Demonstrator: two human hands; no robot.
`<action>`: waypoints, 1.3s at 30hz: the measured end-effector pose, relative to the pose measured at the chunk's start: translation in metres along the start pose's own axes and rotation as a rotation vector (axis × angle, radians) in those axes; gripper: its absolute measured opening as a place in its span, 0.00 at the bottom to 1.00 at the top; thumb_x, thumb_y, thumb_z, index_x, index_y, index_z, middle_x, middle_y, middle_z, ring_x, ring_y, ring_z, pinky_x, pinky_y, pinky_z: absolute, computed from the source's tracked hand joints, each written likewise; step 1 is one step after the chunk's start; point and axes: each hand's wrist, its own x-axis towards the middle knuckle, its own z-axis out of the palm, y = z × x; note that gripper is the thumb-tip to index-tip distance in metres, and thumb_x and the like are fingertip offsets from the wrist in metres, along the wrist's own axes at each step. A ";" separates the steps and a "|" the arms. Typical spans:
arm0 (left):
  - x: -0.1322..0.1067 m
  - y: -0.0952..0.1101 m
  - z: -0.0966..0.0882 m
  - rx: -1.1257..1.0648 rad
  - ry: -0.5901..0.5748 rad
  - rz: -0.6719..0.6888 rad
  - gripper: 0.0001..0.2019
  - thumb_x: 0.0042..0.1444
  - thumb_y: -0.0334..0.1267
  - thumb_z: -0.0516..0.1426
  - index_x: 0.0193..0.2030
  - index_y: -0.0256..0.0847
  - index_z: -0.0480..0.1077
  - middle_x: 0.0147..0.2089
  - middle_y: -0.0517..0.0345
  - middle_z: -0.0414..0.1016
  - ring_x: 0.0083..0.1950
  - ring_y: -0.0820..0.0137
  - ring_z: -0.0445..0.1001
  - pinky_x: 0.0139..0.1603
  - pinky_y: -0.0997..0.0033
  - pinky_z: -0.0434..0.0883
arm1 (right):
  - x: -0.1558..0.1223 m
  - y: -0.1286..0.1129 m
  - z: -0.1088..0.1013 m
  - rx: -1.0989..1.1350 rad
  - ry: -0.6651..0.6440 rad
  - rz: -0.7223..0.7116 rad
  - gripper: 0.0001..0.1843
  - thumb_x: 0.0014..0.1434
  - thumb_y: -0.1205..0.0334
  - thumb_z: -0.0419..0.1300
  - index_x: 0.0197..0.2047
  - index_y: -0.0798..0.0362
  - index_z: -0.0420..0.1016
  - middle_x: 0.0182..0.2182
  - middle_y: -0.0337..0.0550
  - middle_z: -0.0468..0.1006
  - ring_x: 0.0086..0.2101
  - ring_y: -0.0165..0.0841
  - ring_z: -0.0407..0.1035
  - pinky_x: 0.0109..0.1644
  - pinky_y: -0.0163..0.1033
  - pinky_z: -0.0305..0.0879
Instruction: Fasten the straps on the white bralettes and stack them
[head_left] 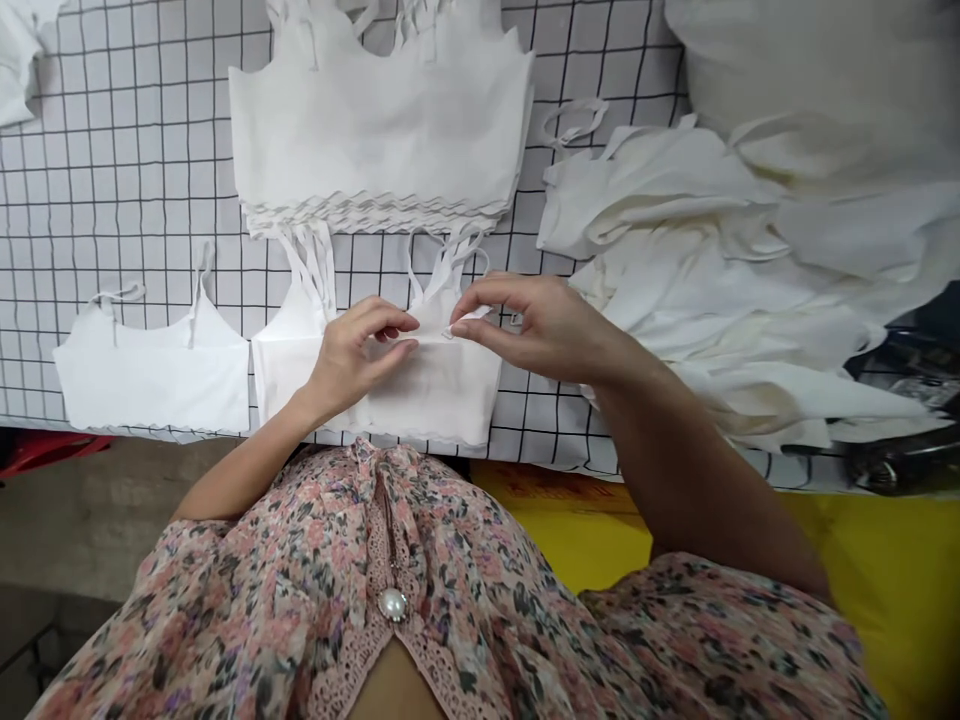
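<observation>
The front top (435, 395), smooth white fabric with a straight lower band, lies flat at the near edge of the table, directly before the person. Several narrow straps (321, 265) extend from each of its two peaks toward the far side.

The right hand (544, 325) is positioned above the right peak. Its thumb and forefinger pinch a thin white piece (480, 314), too small to identify. The left hand (364, 355) is positioned over the middle of the top, thumb and forefinger parted by a narrow gap; whether they touch the fabric cannot be told.

A second top (157, 385), with a shallow scooped neckline, lies flat just beside it on the left. Beyond is a neat stack (375, 140) of white tops, their wavy lower edges layered. To the right is a loose heap (690, 260) of soft, creased white garments. All rest on a pale cloth (135, 210) printed with a black grid.
</observation>
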 end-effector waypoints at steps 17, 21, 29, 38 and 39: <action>-0.002 -0.032 0.026 0.401 -0.147 0.051 0.07 0.63 0.35 0.67 0.45 0.42 0.75 0.42 0.56 0.77 0.48 0.61 0.69 0.52 0.60 0.65 | 0.028 0.018 0.009 -0.274 -0.265 -0.132 0.08 0.66 0.63 0.62 0.34 0.47 0.81 0.32 0.45 0.80 0.49 0.48 0.70 0.69 0.71 0.54; -0.007 -0.031 0.030 0.415 -0.116 0.049 0.03 0.66 0.37 0.66 0.45 0.44 0.78 0.40 0.56 0.78 0.48 0.61 0.69 0.55 0.57 0.62 | 0.020 0.018 0.010 -0.304 -0.258 -0.144 0.07 0.65 0.64 0.62 0.35 0.47 0.81 0.35 0.44 0.82 0.50 0.48 0.70 0.68 0.70 0.55; -0.009 -0.029 0.027 0.367 -0.148 0.056 0.07 0.71 0.44 0.63 0.44 0.48 0.83 0.41 0.59 0.80 0.50 0.62 0.71 0.60 0.55 0.60 | 0.011 0.001 0.008 -0.416 -0.344 -0.149 0.16 0.70 0.64 0.52 0.38 0.51 0.81 0.38 0.49 0.81 0.50 0.48 0.70 0.64 0.66 0.56; -0.008 -0.030 0.025 0.337 -0.169 0.051 0.08 0.72 0.44 0.63 0.43 0.47 0.82 0.40 0.59 0.79 0.48 0.63 0.72 0.61 0.54 0.60 | 0.019 -0.003 0.012 -0.409 -0.416 -0.204 0.16 0.70 0.64 0.51 0.35 0.52 0.78 0.32 0.46 0.77 0.46 0.44 0.66 0.65 0.69 0.53; -0.008 -0.029 0.024 0.334 -0.167 0.052 0.08 0.72 0.44 0.63 0.43 0.46 0.82 0.40 0.59 0.79 0.48 0.63 0.72 0.62 0.54 0.60 | 0.020 -0.002 0.013 -0.397 -0.414 -0.204 0.16 0.70 0.64 0.51 0.36 0.52 0.78 0.32 0.46 0.77 0.47 0.43 0.66 0.64 0.68 0.53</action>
